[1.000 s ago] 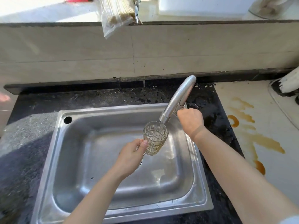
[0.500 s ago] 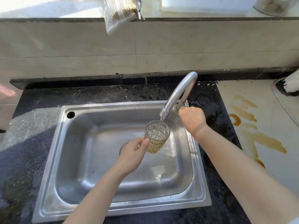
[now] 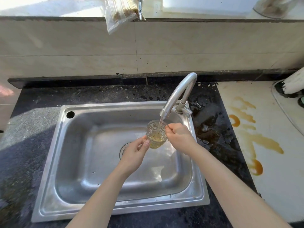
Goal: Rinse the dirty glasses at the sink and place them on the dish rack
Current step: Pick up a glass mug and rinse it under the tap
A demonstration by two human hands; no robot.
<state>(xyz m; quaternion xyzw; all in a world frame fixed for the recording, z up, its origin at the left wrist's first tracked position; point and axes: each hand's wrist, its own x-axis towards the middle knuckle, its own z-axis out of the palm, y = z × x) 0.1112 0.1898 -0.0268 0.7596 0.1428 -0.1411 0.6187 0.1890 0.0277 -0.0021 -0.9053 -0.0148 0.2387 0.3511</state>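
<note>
A patterned clear glass (image 3: 156, 134) with yellowish water in it is held upright under the curved steel faucet (image 3: 179, 92), and a thin stream runs into it. My left hand (image 3: 134, 153) grips the glass from its lower left side. My right hand (image 3: 178, 136) pinches the glass's right rim with thumb and fingers. Both hands are over the steel sink (image 3: 92, 162). No dish rack is in view.
Wet black countertop (image 3: 212, 129) surrounds the sink. To the right lies a pale counter with brown spill stains (image 3: 253, 140). A tiled wall rises behind, and a plastic bag (image 3: 120, 12) hangs over its ledge. The sink drain (image 3: 123, 148) is partly hidden by my left hand.
My right hand left the faucet handle and moved down to the glass's rim. Water now runs into the glass, and the liquid inside has risen. The view shifted slightly.
</note>
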